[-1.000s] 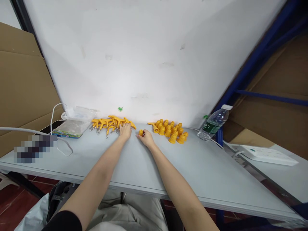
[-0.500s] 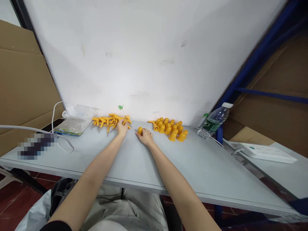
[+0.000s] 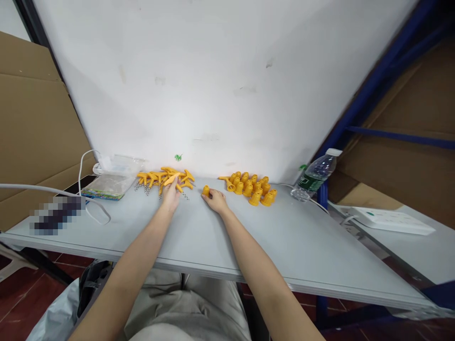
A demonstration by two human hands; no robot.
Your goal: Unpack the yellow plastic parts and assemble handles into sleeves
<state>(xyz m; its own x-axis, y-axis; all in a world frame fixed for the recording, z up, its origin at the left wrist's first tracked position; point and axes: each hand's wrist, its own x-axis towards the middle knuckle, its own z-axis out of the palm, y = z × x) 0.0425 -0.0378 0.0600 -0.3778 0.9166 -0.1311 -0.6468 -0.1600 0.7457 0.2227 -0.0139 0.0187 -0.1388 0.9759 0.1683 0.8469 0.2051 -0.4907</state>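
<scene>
Before a white panel (image 3: pixel 213 94), at a grey table (image 3: pixel 313 251), a corkscrew (image 3: pixel 172 179) is clamped near the pile (image 3: pixel 153 177) by the fingers of the left hand (image 3: pixel 171 196); a cap (image 3: pixel 206 190) is clasped by those of the right hand (image 3: pixel 216 201). Cardboard (image 3: pixel 31 128) is seen at left.

A smooth pale grey counter (image 3: pixel 199 246) carries clear plastic packaging (image 3: pixel 109 183) toward its left end, with a white cable (image 3: pixel 42 189) looping nearby. Along the back edge lie a heap of yellow-handled corkscrews (image 3: pixel 153 178) and, farther right, a cluster of yellow cups (image 3: pixel 254 198) standing wide end down. Beyond the cups rests a clear bottle (image 3: pixel 314 177) with a green label.
</scene>
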